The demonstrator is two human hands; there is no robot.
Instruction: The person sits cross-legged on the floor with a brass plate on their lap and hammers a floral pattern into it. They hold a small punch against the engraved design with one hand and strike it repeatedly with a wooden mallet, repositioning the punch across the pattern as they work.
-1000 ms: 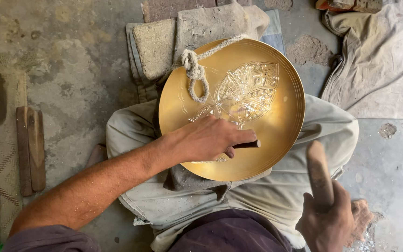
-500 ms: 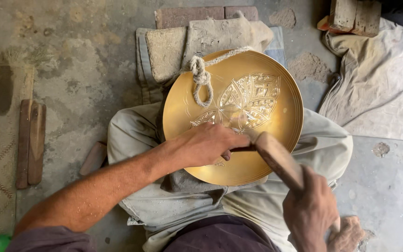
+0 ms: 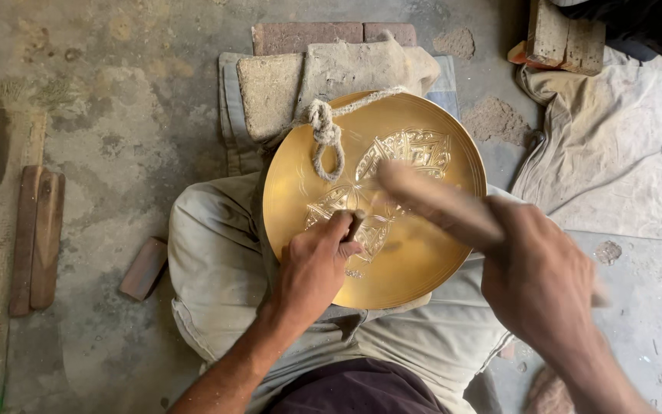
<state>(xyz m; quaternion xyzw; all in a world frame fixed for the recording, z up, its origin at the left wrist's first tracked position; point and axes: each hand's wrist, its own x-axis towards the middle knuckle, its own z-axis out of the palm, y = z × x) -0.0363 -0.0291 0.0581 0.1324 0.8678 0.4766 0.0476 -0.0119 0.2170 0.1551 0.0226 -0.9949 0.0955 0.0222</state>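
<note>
Hands over a round brass plate (image 3: 423, 261), seen from the head camera looking down. Plate rests tilted on the person's lap, its far rim leaning against a cloth-wrapped block (image 3: 331, 77) with bricks behind it.

Left hand (image 3: 314, 264): forearm enters from lower left, wrist straight, hand lying on the lower left part of the plate face. Fingers clenched around a small dark punch (image 3: 355, 225), its tip set on the engraved pattern (image 3: 392, 176) near the plate centre.

Right hand (image 3: 539, 280): enters from lower right, raised above the plate's right rim, motion-blurred. Fingers closed in a fist around a wooden mallet handle (image 3: 438, 201), which runs up and left across the plate; its far end hangs near the punch. Contact between the two cannot be told because of the blur.

Plate contents: only the engraving, plus a knotted rope loop (image 3: 325, 142) lying on the upper left of the face.

Surroundings: pale trousers under the plate, grey cloth (image 3: 622, 153) to the right on the concrete floor, wooden slats (image 3: 36, 238) well apart at left, small brick piece (image 3: 144, 268) beside the left knee.
</note>
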